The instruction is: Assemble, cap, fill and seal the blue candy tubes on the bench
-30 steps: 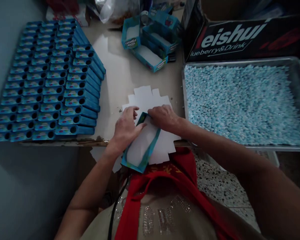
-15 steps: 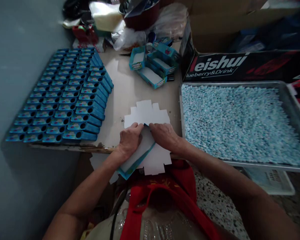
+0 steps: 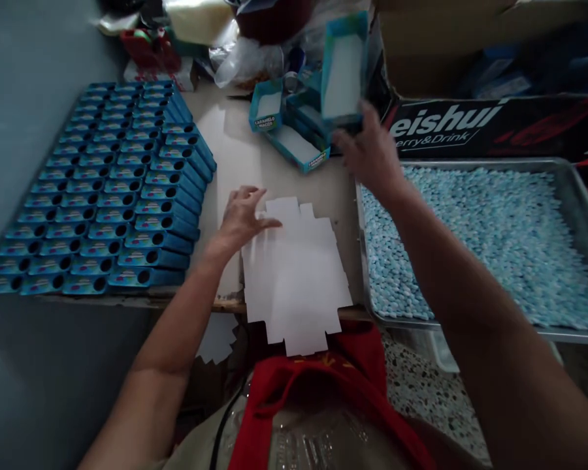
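My right hand (image 3: 372, 153) is stretched to the back of the table and grips a folded blue-edged tray box (image 3: 343, 72), held upright above a pile of similar open trays (image 3: 294, 140). My left hand (image 3: 242, 215) rests with spread fingers on the left edge of a stack of flat white die-cut cardboard blanks (image 3: 296, 274), which overhangs the table's front edge.
Rows of closed blue boxes (image 3: 102, 189) with round holes cover the table's left side. A metal tray (image 3: 571, 192) filled with small light-blue candies lies to the right. Behind it stands a large black carton (image 3: 470, 124). Bags and clutter (image 3: 245, 52) crowd the back. A grey wall runs along the left.
Both hands were folding a blue-edged box on the blanks. My right hand has carried the folded box up to the tray pile at the back; my left hand has opened onto the blanks.
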A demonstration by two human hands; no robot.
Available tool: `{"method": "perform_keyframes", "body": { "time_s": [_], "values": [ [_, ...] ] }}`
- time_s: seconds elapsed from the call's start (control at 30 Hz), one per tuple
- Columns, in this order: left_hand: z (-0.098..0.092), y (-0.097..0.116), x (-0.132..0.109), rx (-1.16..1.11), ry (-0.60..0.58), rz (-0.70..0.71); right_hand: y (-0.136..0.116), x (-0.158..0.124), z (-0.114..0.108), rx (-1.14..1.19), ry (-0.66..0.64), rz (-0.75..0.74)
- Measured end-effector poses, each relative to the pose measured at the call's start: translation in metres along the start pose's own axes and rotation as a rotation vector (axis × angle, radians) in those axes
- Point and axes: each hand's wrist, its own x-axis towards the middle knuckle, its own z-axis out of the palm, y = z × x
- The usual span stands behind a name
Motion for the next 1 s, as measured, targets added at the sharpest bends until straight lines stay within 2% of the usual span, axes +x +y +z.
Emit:
{"method": "perform_keyframes", "body": {
  "time_s": [0.07,0.17,0.3,0.43,0.5,0.53,0.67,0.73,0.8,0.87,0.93,1.0],
  "values": [
    [0.018,-0.003,0.016,0.06,-0.129,0.046,-0.005,-0.02,0.023,-0.049,-0.121,-0.109],
    [0.02,-0.008,0.023,0.126,-0.216,0.114,-0.006,-0.045,0.056,-0.048,-0.309,-0.305],
    [0.011,-0.004,0.006,0.181,-0.073,0.196,0.0,-0.049,0.082,-0.012,-0.314,-0.339],
    [0.004,0.01,-0.008,0.013,0.082,0.111,0.006,-0.052,0.082,0.169,-0.135,-0.335],
    [-0.008,0.016,-0.007,-0.157,0.094,0.059,0.01,-0.06,0.073,0.408,-0.068,-0.247],
    [-0.018,0.018,-0.005,-0.248,0.077,0.04,0.011,-0.065,0.066,0.565,-0.092,-0.169],
    [-0.055,0.019,-0.003,-0.626,-0.147,-0.06,0.01,-0.099,0.046,1.198,-0.452,0.191],
    [-0.06,0.017,-0.014,-0.815,-0.197,-0.146,0.006,-0.117,0.044,1.403,-0.483,0.35],
    [-0.052,0.015,-0.035,-0.987,-0.109,-0.272,0.0,-0.131,0.046,1.525,-0.424,0.48],
    [-0.035,0.015,-0.063,-1.099,-0.002,-0.389,-0.004,-0.139,0.051,1.573,-0.385,0.558],
    [-0.016,0.02,-0.092,-1.164,-0.009,-0.464,-0.006,-0.143,0.056,1.557,-0.353,0.571],
    [-0.002,0.028,-0.112,-1.201,-0.065,-0.546,-0.004,-0.145,0.063,1.479,-0.298,0.502]
  ]
}}
